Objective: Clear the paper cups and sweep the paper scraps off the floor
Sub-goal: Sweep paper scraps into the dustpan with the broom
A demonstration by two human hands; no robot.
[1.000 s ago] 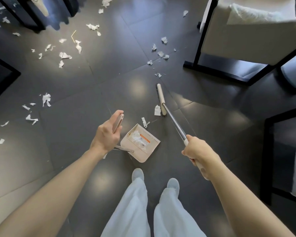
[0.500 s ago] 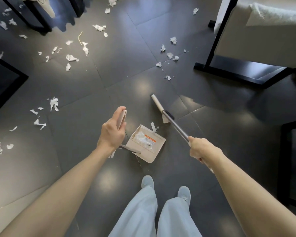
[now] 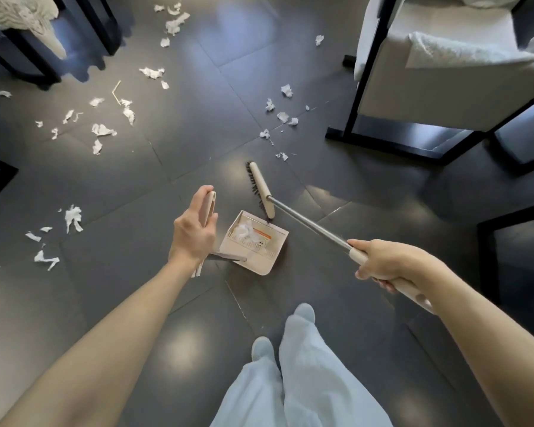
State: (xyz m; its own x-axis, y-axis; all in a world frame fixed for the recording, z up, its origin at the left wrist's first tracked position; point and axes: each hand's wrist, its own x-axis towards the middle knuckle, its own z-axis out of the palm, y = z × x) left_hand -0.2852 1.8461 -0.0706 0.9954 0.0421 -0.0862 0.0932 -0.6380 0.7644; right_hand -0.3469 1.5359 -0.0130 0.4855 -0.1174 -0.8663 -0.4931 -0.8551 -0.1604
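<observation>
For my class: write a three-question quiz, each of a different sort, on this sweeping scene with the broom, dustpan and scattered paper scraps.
1. True or false: the dustpan is empty.
2. Which hand grips the broom handle? A) left hand B) right hand C) both
3. Fill in: the broom head lies at the dustpan's ___ edge, far from the person's feet.

Key: 1. False, white paper scraps lie inside. 2. B; the left hand holds the dustpan handle. 3. Open.

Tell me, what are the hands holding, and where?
Left hand grips the dustpan by its handle top. Right hand grips the broom near its handle's beige end.
</observation>
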